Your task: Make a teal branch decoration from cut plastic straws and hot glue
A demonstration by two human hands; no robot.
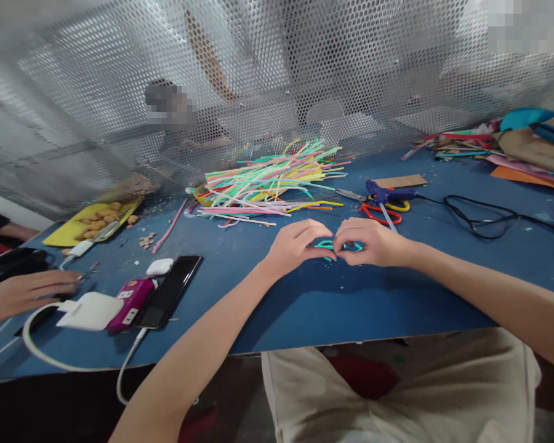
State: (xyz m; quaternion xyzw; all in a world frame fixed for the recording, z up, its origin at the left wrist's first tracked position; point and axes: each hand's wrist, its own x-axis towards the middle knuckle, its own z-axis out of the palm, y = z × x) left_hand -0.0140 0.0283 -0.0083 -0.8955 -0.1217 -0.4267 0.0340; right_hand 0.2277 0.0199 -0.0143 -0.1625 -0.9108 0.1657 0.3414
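Just above the blue table (286,320), my left hand (300,246) and my right hand (369,242) meet, fingertips almost touching. Between them is a bent teal pipe cleaner (324,245), pinched by the fingers of both hands. Its ends stick out beside the thumbs, while the middle is hidden behind my fingers. Beyond the hands lies a heap of pastel pipe cleaners (268,181). A blue glue gun (388,194) rests over scissors with red and yellow handles (381,215), close past my right hand.
A phone (173,292), a purple power adapter (132,304) and a white charger (90,312) sit at the left, near another person's hand (30,292). A yellow tray (64,231) holds brown pieces. The glue gun's black cord (480,215) runs right. A perforated metal screen (258,74) stands behind.
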